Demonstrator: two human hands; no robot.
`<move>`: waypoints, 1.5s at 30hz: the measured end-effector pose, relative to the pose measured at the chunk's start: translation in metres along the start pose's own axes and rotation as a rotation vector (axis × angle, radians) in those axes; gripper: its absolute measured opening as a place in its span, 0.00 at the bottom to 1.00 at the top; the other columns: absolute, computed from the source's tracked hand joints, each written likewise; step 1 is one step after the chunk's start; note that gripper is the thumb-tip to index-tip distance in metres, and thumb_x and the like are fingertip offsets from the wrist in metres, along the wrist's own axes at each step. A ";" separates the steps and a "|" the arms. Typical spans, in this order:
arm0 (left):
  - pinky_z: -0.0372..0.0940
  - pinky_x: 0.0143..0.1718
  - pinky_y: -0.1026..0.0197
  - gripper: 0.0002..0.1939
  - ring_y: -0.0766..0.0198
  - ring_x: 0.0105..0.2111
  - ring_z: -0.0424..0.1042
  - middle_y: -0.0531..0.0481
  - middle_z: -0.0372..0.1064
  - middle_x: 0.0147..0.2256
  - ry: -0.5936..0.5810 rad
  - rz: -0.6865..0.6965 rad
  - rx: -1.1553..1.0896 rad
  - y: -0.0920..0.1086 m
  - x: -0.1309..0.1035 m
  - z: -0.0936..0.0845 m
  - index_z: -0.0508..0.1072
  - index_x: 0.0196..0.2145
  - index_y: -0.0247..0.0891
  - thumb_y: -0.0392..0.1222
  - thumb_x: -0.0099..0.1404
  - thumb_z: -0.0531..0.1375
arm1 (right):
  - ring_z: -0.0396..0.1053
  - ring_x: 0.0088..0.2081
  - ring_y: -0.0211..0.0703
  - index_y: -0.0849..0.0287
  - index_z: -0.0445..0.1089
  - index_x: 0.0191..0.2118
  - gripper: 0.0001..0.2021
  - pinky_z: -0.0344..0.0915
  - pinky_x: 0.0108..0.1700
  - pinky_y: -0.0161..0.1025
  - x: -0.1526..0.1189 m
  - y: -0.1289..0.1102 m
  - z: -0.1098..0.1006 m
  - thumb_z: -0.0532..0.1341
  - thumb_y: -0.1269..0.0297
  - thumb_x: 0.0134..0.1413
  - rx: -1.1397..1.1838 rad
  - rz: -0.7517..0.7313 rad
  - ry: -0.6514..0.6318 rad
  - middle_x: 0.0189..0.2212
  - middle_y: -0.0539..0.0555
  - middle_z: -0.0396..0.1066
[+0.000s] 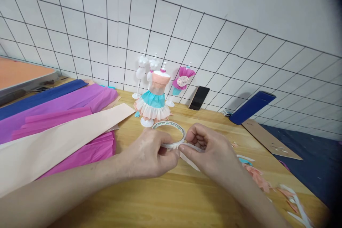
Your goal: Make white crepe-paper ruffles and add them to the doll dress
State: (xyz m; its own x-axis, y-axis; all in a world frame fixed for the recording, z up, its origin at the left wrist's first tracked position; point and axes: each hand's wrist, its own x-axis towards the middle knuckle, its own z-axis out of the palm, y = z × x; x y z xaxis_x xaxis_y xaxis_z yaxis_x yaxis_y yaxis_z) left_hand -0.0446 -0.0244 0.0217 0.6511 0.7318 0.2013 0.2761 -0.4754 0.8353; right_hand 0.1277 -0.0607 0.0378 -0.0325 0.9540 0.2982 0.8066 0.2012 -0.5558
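Note:
My left hand [156, 153] is closed round the lower left edge of a roll of white tape [183, 130], which is held up above the wooden table. Beside it, my right hand [207, 146] is closed at the roll's lower right, its fingers pinching a pale strip [190, 161] that hangs below the roll. Just behind the roll stands a small dress form in a paper dress [153, 99] with peach, turquoise and white layers.
Coloured crepe paper [66, 128] covers the table's left side. Behind are bare white forms [142, 65], a form with a magenta flower [183, 80], a phone [199, 97] and a blue roll [252, 107]. Paper scraps [258, 178] lie at right.

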 end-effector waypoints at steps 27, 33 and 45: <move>0.41 0.11 0.69 0.17 0.76 0.10 0.48 0.62 0.47 0.11 -0.013 -0.254 -0.335 -0.007 0.009 -0.001 0.63 0.18 0.36 0.48 0.59 0.57 | 0.60 0.20 0.36 0.57 0.65 0.23 0.08 0.55 0.21 0.33 -0.004 -0.005 0.000 0.55 0.66 0.51 -0.026 -0.114 -0.055 0.18 0.47 0.66; 0.42 0.13 0.68 0.18 0.76 0.11 0.48 0.62 0.47 0.11 -0.010 -0.190 -0.316 -0.009 0.009 -0.001 0.61 0.18 0.36 0.48 0.60 0.56 | 0.60 0.20 0.36 0.56 0.64 0.22 0.08 0.55 0.21 0.33 -0.004 0.001 -0.003 0.56 0.63 0.50 -0.063 -0.079 -0.004 0.17 0.46 0.65; 0.41 0.15 0.68 0.19 0.75 0.15 0.45 0.60 0.46 0.14 0.043 -0.142 -0.249 -0.009 0.009 0.001 0.60 0.16 0.36 0.47 0.59 0.56 | 0.57 0.19 0.36 0.56 0.64 0.22 0.10 0.54 0.21 0.34 -0.005 0.001 0.000 0.57 0.61 0.52 -0.009 -0.077 -0.024 0.17 0.47 0.65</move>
State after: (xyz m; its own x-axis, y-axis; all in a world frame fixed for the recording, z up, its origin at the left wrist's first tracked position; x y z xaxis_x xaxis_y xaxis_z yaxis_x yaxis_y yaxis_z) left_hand -0.0403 -0.0143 0.0153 0.5865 0.8049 0.0904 0.1768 -0.2362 0.9555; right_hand 0.1283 -0.0648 0.0356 -0.1090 0.9409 0.3208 0.8067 0.2722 -0.5245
